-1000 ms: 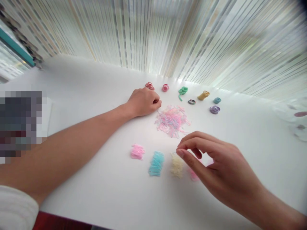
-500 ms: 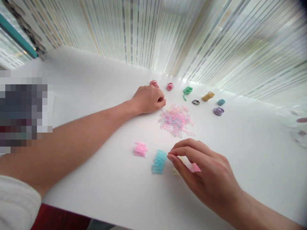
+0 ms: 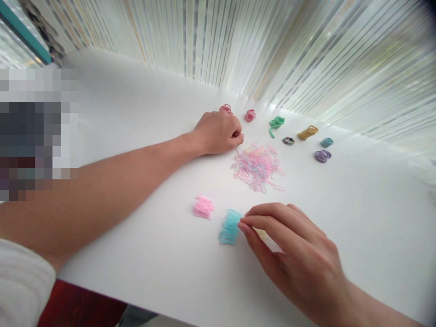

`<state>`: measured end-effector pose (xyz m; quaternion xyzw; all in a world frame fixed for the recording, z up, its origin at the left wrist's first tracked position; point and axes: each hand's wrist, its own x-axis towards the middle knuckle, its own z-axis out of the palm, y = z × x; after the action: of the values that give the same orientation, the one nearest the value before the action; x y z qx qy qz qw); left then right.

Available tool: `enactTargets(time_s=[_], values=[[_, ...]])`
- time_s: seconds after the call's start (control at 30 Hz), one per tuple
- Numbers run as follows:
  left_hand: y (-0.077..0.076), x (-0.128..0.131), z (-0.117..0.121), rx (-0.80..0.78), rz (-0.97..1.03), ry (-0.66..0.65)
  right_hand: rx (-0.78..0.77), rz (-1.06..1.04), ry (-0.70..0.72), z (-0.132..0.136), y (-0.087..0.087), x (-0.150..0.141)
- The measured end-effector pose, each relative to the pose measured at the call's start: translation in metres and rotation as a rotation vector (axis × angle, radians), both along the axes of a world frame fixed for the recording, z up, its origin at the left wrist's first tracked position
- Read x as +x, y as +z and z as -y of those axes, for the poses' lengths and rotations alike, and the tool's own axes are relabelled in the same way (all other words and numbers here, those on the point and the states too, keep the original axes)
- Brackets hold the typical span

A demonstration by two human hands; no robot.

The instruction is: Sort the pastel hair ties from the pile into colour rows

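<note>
My left hand (image 3: 220, 132) rests on the table, its fingers curled closed, just left of a loose heap of mixed pastel rubber bands (image 3: 258, 165). Whatever its fingers may hold is hidden. Nearer to me, my right hand (image 3: 293, 254) pinches thumb and forefinger together at the right edge of a stack of blue bands (image 3: 230, 227); I cannot make out anything between the tips. Left of the blue stack lies a stack of pink bands (image 3: 204, 207). Yellow bands (image 3: 261, 233) show partly beneath my right hand, with a sliver of pink beyond them.
Along the back lie bundles: red (image 3: 225, 109), rose (image 3: 250, 115), green (image 3: 277, 122), mustard (image 3: 308, 132), blue (image 3: 327, 142) and purple (image 3: 322, 156). A small multicoloured ring (image 3: 289, 141) sits among them. A string curtain (image 3: 204, 41) hangs behind the white table (image 3: 153, 254). Something clear stands far right.
The view has shifted slightly, so the table things appear a little further right and higher. My right hand stays pinched by the blue stack, covering more of the yellow and pink bands. My left hand remains curled.
</note>
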<state>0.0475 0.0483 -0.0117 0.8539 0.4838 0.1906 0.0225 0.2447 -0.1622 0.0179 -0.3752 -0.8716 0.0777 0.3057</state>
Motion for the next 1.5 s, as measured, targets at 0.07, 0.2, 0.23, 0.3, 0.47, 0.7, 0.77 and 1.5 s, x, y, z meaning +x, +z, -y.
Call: enactTargets(time_s=[0.07,0.2,0.23,0.3,0.47,0.7,0.77,1.5], values=[[0.001,0.000,0.000,-0.004,0.006,-0.003,-0.006,0.000,0.007,0.002,0.000,0.000],[0.003,0.000,0.001,-0.039,0.003,0.004,-0.055,0.018,0.019,0.004,0.000,0.002],[0.004,0.000,0.001,-0.046,0.001,0.008,-0.063,0.020,0.023,0.004,0.000,0.002],[0.005,0.001,0.002,-0.051,0.003,0.010,-0.074,0.018,0.029,0.005,0.001,0.002],[0.007,0.002,0.003,-0.070,-0.004,0.024,-0.073,0.010,0.013,0.002,0.014,0.009],[0.007,0.001,0.003,-0.063,-0.034,0.031,-0.045,0.047,-0.390,-0.044,0.024,0.074],[0.008,0.001,0.003,-0.067,-0.057,0.036,-0.102,-0.079,-0.464,-0.064,0.013,0.096],[0.022,-0.005,0.004,-0.080,-0.173,0.059,-0.420,-0.145,-0.112,-0.091,-0.016,0.108]])
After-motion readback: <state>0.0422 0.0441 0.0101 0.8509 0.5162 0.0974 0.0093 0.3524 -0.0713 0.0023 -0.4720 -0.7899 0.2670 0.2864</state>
